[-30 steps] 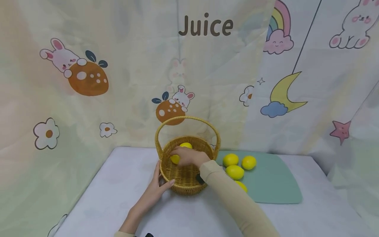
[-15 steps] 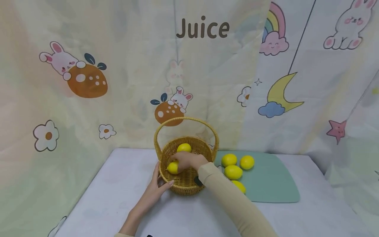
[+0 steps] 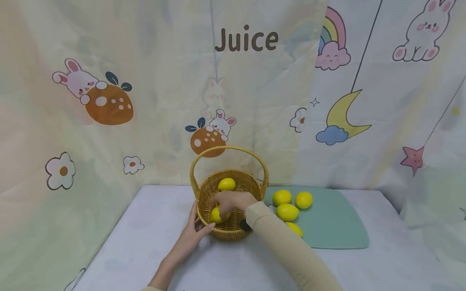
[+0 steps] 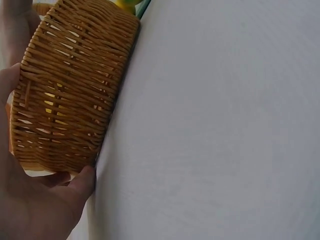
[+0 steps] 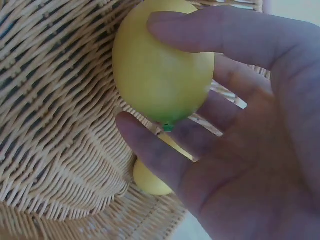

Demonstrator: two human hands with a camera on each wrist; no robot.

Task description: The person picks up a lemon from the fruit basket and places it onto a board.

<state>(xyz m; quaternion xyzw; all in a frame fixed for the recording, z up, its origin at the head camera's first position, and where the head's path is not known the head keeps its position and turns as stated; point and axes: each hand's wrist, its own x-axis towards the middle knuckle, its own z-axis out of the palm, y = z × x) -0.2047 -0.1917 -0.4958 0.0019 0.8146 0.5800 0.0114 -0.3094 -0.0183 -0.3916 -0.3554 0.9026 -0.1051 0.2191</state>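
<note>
A wicker basket [image 3: 228, 235] with a tall handle stands on the table. My left hand [image 3: 193, 234] grips its left side, thumb on the rim; in the left wrist view, that hand [image 4: 40, 200] holds the woven wall [image 4: 75, 85]. Inside the basket, my right hand [image 3: 231, 201] holds a lemon [image 3: 217, 215] near the front left. The right wrist view shows the thumb of my right hand [image 5: 240, 110] on this lemon [image 5: 160, 65], other fingers around its far side. Another lemon [image 3: 227, 184] lies at the back of the basket, also visible below the hand [image 5: 150, 177].
Right of the basket, a green board [image 3: 335, 222] carries several lemons [image 3: 287, 212], one partly hidden by my right sleeve. A white cloth covers the table [image 3: 134, 242]. A printed curtain [image 3: 164, 101] hangs behind.
My right hand has moved toward the basket's front with the lemon, away from the one at the back. My left hand keeps its place on the basket.
</note>
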